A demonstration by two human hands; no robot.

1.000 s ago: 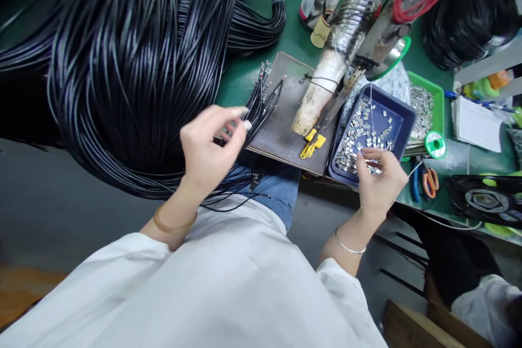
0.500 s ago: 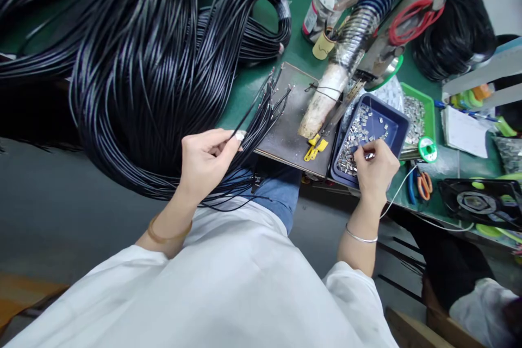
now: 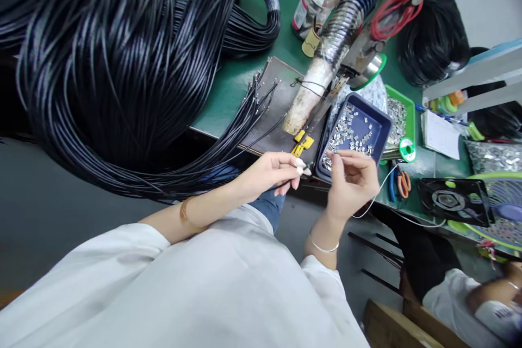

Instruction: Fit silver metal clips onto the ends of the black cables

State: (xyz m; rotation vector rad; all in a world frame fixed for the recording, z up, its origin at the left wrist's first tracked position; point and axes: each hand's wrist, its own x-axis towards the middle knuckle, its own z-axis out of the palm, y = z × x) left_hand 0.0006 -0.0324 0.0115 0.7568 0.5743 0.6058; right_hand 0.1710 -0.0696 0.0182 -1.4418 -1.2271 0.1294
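Observation:
My left hand [image 3: 281,171] pinches a black cable near its stripped end [image 3: 309,166], just in front of the bench edge. A few centimetres to the right, my right hand [image 3: 353,176] is closed at thumb and forefinger on a small metal connector [image 3: 329,153]. Behind it stands the dark blue tray [image 3: 381,119], with many loose metal connectors [image 3: 346,128] inside. A thick bundle of black cables [image 3: 196,174] runs past my left forearm, and several cable ends [image 3: 261,92] fan out over the brown board [image 3: 281,73].
A hose nozzle [image 3: 304,95] hangs over the board beside a yellow tool [image 3: 302,144]. A green tray [image 3: 410,111], a solder spool [image 3: 406,149], orange-handled pliers [image 3: 403,184] and a small fan [image 3: 452,201] lie to the right. Another person's arm [image 3: 495,291] shows at lower right.
My left hand has moved right with a cable end, away from the bundle. My right hand has lifted out of the blue tray towards it, holding a connector. The view has shifted slightly.

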